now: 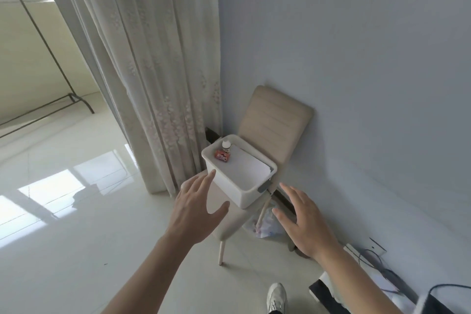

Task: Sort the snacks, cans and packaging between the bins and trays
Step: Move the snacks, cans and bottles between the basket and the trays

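Left hand [196, 209] and right hand [304, 224] are hovering, both grips spread, holding nothing. White bin [242, 192] at 12 o'clock: likely stiff, light; advising hold under opposite rims.

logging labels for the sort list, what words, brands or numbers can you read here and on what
No text here can be read.
Red pack in the bin: pale print, too blurred to read.
Small bottle beside it: label too small to read.
Shoe: no legible marking.
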`<state>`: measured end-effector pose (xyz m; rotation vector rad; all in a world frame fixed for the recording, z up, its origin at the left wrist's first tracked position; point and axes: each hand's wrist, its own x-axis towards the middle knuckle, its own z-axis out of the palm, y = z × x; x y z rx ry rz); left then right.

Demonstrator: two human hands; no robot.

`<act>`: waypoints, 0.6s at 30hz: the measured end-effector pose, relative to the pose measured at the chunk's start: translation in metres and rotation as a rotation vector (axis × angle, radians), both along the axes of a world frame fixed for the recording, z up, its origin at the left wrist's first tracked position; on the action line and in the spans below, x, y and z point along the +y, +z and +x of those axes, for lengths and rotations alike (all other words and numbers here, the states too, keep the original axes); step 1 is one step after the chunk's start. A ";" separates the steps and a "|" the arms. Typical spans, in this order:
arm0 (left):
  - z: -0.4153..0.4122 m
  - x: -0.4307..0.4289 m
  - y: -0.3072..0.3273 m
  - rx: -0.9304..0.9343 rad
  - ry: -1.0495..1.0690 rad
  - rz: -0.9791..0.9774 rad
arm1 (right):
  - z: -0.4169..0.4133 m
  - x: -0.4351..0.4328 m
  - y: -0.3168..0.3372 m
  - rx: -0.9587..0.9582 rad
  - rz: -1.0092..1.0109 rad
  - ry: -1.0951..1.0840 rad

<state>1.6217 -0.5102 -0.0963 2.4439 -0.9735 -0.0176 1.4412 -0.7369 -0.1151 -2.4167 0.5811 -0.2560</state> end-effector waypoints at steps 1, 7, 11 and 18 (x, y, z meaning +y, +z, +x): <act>0.006 -0.010 -0.003 0.006 0.016 -0.002 | 0.012 -0.013 -0.002 -0.026 0.023 0.025; 0.039 -0.075 -0.007 0.059 0.119 0.013 | 0.082 -0.094 -0.016 -0.123 0.131 0.166; 0.050 -0.119 -0.006 0.118 0.201 0.002 | 0.117 -0.136 -0.019 -0.117 0.161 0.279; 0.060 -0.171 -0.019 0.184 0.251 -0.023 | 0.157 -0.183 -0.019 -0.167 0.235 0.250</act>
